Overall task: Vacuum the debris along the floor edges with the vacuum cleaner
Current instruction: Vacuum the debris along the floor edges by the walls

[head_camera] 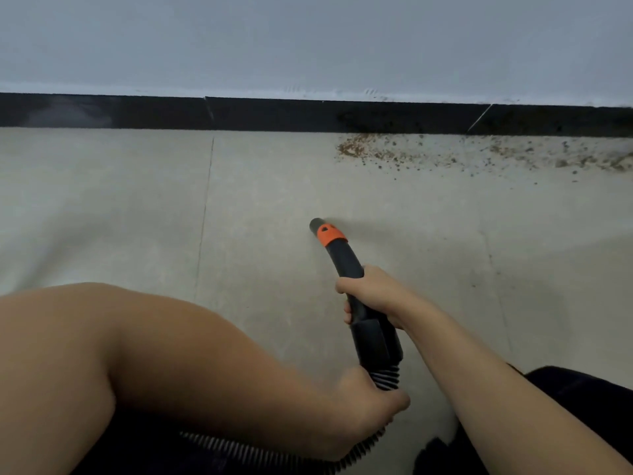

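Note:
A black vacuum nozzle with an orange collar points at the grey tiled floor, its tip near the middle of the view and well short of the wall. My right hand grips the curved black handle. Lower down, my left hand grips the ribbed grey hose where it leaves the handle. Brown crumbly debris lies along the floor edge under the black skirting, up and to the right of the nozzle tip, and stretches on to the right edge of the view.
A black skirting board runs across the bottom of a pale wall. The hose trails to the lower left behind my left forearm. A dark clothed leg sits at the lower right.

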